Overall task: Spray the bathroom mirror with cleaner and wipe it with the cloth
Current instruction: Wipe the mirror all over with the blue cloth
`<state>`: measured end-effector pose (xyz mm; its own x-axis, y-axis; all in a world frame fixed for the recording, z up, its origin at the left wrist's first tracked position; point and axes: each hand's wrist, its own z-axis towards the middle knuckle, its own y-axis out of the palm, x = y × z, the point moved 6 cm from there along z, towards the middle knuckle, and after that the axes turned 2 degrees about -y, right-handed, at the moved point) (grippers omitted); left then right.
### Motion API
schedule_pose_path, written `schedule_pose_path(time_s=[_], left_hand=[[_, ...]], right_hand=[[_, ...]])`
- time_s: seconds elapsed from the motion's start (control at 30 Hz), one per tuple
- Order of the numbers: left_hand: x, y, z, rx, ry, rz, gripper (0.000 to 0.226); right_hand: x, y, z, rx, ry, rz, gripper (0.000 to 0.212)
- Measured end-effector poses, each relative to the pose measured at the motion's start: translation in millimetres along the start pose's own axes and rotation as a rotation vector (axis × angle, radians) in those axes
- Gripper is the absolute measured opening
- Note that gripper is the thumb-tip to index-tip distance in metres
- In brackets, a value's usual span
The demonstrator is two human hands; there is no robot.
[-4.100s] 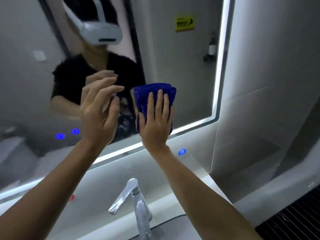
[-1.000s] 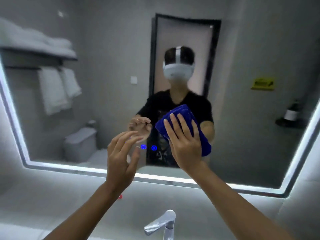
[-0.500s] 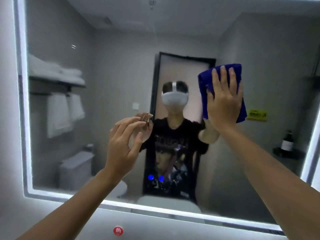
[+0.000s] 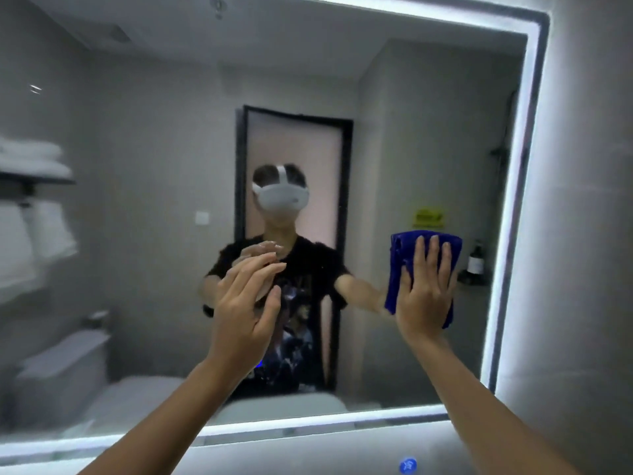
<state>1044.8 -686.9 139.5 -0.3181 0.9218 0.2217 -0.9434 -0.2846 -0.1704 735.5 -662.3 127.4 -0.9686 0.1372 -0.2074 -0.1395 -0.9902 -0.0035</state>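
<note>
The large lit mirror (image 4: 144, 234) fills most of the head view. A folded blue cloth (image 4: 399, 265) lies flat against the glass at the right side, and my right hand (image 4: 423, 293) presses it there with straight fingers spread upward. My left hand (image 4: 248, 310) hovers in front of the glass near the middle, fingers relaxed and slightly bent, holding nothing. No cleaner bottle shows in this view.
The mirror's glowing frame (image 4: 513, 214) runs down the right and along the bottom edge. A blue touch button (image 4: 407, 466) glows on the panel below. The glass reflects a person with a headset, a door, towels, a toilet.
My right hand has slid the cloth down and to the right across the glass, from the upper area to mid-height near the right frame. The left hand stays raised and empty.
</note>
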Motion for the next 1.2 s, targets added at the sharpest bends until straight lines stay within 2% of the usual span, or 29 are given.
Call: schedule_pose_path(time_s=[0.2, 0.43, 0.63, 0.77, 0.93, 1.1, 1.2], left_hand=[[36, 76, -6, -0.119, 0.036, -0.094, 0.034], [70, 174, -48, -0.303, 0.117, -0.148, 0.038], [84, 226, -82, -0.474, 0.223, -0.151, 0.040], [92, 216, -38, -0.413, 0.279, -0.147, 0.039], [88, 191, 33, -0.298, 0.333, -0.004, 0.043], [62, 110, 93, -0.116, 0.304, 0.111, 0.040], [37, 49, 114, 0.010, 0.222, 0.168, 0.036]], right_hand=[[29, -2, -33, -0.043, 0.113, 0.009, 0.050], [105, 1, -119, -0.033, 0.513, -0.001, 0.051], [113, 2, -127, -0.019, 0.521, 0.019, 0.052], [111, 0, -98, -0.032, 0.367, 0.015, 0.051], [95, -2, 17, 0.008, 0.201, 0.000, 0.051], [37, 6, 86, 0.032, 0.073, -0.034, 0.050], [-9, 12, 104, 0.015, 0.016, -0.027, 0.050]])
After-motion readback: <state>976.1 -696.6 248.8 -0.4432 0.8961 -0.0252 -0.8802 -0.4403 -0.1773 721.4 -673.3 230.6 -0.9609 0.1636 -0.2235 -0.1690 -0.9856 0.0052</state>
